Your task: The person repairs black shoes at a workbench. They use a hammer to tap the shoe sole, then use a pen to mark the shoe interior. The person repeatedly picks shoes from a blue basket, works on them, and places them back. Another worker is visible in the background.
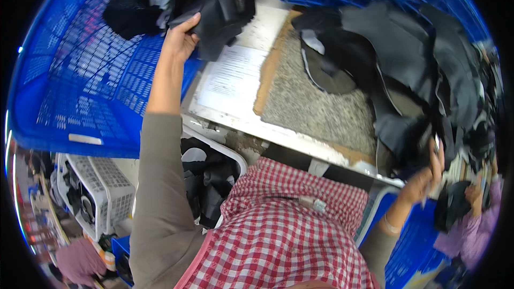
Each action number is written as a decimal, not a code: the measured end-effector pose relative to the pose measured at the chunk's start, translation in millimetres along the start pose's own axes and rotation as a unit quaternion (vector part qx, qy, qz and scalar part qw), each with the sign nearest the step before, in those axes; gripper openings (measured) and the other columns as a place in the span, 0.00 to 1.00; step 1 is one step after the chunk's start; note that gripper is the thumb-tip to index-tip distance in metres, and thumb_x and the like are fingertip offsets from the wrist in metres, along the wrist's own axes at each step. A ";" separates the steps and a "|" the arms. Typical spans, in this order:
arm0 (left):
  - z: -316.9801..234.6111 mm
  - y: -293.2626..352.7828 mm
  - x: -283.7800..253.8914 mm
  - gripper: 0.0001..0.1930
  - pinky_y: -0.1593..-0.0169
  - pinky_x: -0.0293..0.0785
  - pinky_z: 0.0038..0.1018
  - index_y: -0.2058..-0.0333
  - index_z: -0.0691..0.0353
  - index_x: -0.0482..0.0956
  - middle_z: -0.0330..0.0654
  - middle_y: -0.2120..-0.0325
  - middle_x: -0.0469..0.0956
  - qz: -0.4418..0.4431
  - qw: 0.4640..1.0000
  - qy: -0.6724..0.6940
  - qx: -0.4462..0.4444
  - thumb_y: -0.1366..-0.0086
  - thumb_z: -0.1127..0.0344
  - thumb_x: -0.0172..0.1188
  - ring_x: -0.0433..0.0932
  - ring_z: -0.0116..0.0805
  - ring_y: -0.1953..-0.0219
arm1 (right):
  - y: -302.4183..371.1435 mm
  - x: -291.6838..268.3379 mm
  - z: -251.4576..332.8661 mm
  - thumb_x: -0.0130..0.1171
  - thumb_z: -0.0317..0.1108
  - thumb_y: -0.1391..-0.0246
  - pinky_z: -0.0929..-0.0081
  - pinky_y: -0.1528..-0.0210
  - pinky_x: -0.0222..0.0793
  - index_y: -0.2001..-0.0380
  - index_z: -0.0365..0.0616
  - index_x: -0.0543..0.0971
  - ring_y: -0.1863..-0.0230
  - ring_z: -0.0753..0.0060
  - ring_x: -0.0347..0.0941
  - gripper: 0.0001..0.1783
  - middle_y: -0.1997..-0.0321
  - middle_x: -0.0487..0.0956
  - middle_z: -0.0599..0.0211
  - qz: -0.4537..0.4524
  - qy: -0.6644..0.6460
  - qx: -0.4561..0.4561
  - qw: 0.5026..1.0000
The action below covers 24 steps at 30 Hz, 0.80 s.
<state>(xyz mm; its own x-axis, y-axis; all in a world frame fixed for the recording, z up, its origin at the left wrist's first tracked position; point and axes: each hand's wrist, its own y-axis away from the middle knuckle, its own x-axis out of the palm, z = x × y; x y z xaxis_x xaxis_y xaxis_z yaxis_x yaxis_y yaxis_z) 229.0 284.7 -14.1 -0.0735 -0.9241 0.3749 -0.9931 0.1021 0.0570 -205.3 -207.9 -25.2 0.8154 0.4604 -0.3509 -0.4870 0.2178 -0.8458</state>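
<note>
My left hand (183, 38) is raised at the far left, its thumb and fingers closed on black leather-like pieces (217, 18) beside a blue basket. At the right, by the table's front corner, my right hand (420, 182) is closed around a small shiny metal tool (437, 143); its exact kind is too small to tell. Just beyond that hand, a heap of dark grey and black cut pieces (396, 40) lies on the table and hangs over its edge. Some of these pieces show pale edges.
A rough grey pad (316, 112) and a printed sheet (233, 77) lie on the white table. Blue baskets (128, 88) stand left and behind. White baskets (112, 182) with dark pieces sit lower left. Another person's purple sleeve (476, 230) shows at the right.
</note>
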 end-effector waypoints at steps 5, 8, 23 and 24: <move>93.7 128.6 106.5 0.15 0.67 0.75 0.26 0.50 0.68 0.78 0.45 0.57 0.83 0.057 0.995 0.082 -0.026 0.33 0.70 0.66 0.82 0.34 0.60 | -10.4 41.8 -13.3 0.61 0.32 0.39 0.51 0.33 0.62 0.56 0.49 0.85 0.45 0.58 0.77 0.10 0.53 0.86 0.63 -0.002 0.168 -0.102 0.981; 131.6 190.9 146.3 0.15 0.57 0.83 0.31 0.48 0.68 0.78 0.47 0.54 0.82 0.063 0.983 0.115 -0.131 0.30 0.70 0.63 0.83 0.39 0.56 | -17.5 31.9 -21.2 0.74 0.33 0.56 0.57 0.42 0.69 0.56 0.54 0.84 0.57 0.65 0.79 0.20 0.65 0.82 0.71 0.035 0.183 -0.165 0.969; 151.0 187.6 73.4 0.26 0.31 0.63 0.40 0.43 0.71 0.74 0.53 0.37 0.70 0.092 0.706 -0.629 0.312 0.40 0.74 0.66 0.68 0.55 0.35 | -48.1 -46.1 -113.9 0.68 0.30 0.51 0.66 0.55 0.64 0.63 0.58 0.83 0.67 0.71 0.74 0.11 0.72 0.78 0.82 0.068 0.291 -0.190 0.935; 154.3 183.9 73.0 0.26 0.31 0.63 0.41 0.42 0.72 0.72 0.54 0.36 0.69 0.090 0.709 -0.631 0.303 0.38 0.72 0.65 0.67 0.57 0.35 | -56.8 -40.5 -124.1 0.67 0.31 0.46 0.66 0.55 0.64 0.61 0.56 0.83 0.67 0.69 0.74 0.09 0.72 0.77 0.78 0.002 0.300 -0.209 0.931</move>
<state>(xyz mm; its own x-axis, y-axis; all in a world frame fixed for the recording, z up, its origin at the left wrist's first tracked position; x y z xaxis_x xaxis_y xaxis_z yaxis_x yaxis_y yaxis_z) 27.0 179.3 -119.0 0.1532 -0.5490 -0.8217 -0.7866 0.4356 -0.4377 -171.8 -345.7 -12.8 0.9030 -0.1309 -0.4092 -0.4281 -0.1937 -0.8827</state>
